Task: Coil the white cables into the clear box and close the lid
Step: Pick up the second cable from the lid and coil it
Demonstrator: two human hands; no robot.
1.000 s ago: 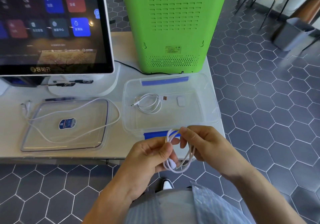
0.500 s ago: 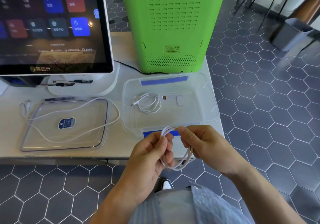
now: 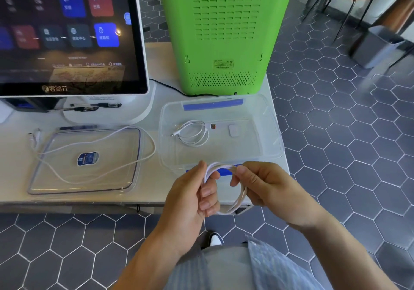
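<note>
While pinching the coil [image 3: 226,188] off the counter's front edge — left hand [image 3: 190,200] and right hand [image 3: 266,188] both clamping light, springy loops — gripping where strands cross, judging it prone to unwinding.

Three white cables: one [image 3: 240,196] at centre bottom, one [image 3: 192,132] in the box, one [image 3: 94,153] at left. One box [image 3: 272,132], one lid [image 3: 134,177], two hands [image 3: 190,197] [image 3: 266,184].

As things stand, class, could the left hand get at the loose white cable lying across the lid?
Probably not yet: the left hand and right hand both hold a coiled cable. Otherwise the loose cable on the lid lies uncovered.
</note>
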